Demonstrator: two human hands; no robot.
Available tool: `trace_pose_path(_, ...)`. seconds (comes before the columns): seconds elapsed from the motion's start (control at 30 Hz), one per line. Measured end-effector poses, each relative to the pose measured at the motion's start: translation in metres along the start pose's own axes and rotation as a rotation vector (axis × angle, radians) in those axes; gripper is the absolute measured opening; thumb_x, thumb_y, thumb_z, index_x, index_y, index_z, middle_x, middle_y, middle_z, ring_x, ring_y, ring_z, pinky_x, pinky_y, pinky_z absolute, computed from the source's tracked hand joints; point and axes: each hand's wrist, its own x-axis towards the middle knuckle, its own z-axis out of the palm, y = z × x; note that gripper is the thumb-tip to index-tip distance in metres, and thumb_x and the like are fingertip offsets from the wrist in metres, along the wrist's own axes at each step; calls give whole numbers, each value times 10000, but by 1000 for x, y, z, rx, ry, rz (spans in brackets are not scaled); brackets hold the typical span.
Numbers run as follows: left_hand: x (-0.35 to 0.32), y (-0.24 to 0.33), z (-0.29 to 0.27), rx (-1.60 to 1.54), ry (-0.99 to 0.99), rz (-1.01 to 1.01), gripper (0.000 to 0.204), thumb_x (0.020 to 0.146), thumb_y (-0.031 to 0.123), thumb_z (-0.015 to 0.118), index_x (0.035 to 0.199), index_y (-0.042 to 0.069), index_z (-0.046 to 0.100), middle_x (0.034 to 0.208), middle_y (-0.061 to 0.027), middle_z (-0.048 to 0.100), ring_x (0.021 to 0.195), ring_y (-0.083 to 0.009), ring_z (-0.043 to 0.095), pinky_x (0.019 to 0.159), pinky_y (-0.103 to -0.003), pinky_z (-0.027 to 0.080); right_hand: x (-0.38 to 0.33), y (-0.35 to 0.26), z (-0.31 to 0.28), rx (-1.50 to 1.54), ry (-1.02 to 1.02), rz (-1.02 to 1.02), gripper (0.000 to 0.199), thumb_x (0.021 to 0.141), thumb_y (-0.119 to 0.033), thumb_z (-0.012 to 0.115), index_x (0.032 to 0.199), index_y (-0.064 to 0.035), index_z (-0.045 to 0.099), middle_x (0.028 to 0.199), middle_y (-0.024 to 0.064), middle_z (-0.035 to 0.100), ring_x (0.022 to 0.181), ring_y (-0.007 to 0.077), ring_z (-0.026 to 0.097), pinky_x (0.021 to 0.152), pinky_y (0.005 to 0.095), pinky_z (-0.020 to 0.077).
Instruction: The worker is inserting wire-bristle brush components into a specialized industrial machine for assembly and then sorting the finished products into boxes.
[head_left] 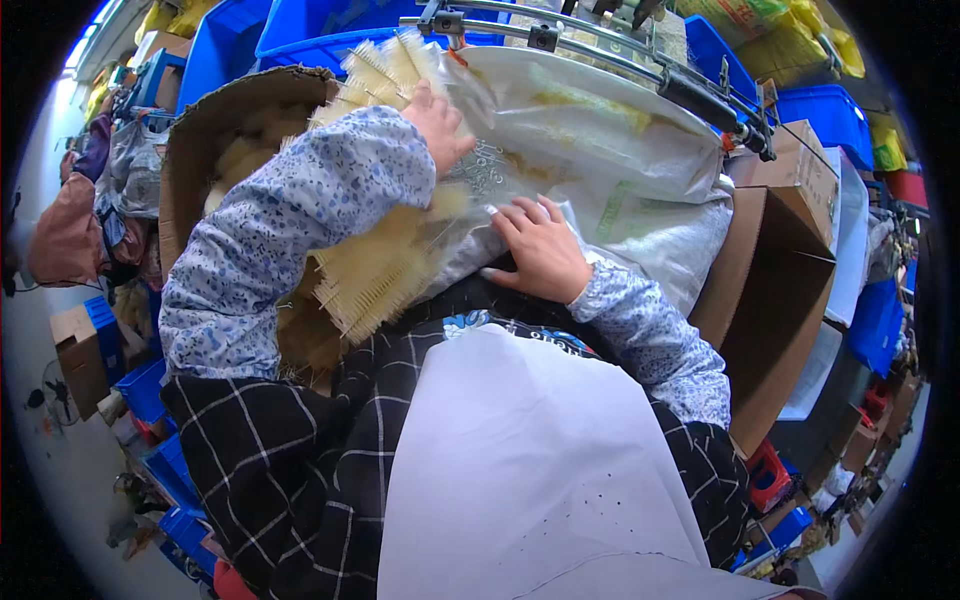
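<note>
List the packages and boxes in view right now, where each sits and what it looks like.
Clear plastic bag: centre, under both hands, flat, greyish with faint print.
Round cardboard tub: upper left, brown, holding pale yellow bristle pieces.
Brown cardboard box: right, open.
Smaller carton: upper right, closed, brown.
Blue plastic crates: along the top and right.
Yellow sacks: top right.

Blue crates (830, 115), cardboard boxes (775, 290), grey floor (60, 470).

We see bright, even daylight, strongest as glare at the upper left; soft shadows, black fisheye corners, edges bent and slightly blurred.
</note>
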Motion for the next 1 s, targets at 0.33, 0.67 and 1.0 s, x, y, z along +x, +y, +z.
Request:
trace_pose_path(0.33,-16,-7,-33,-141,68,89,791,491,405,746,1159,127,425,1015,-105,498,1019,-265,431,861,-451,292,-82,-1,-72,493,-244,-36,126,647,-55,587,771,-73,575,676,75,504,672,268,519,569,354,412)
trace_pose_path(0.67,5,10,20,-357,290,65,604,549,328,680,1071,95,487,930,-96,531,945,-252,486,796,-421,346,4,71,-57,519,-446,-25,366,659,-84,645,1000,-29,525,967,125,559,878,260,542,782,323,434)
trace_pose_path(1.0,-122,-25,-21,-808,543,271,338,699,154,587,1012,49,521,928,-119,575,922,-278,530,882,-357,357,106,43,33,1007,-342,-143,530,661,-68,674,1141,-31,451,1096,99,505,1019,215,465,868,311,376)
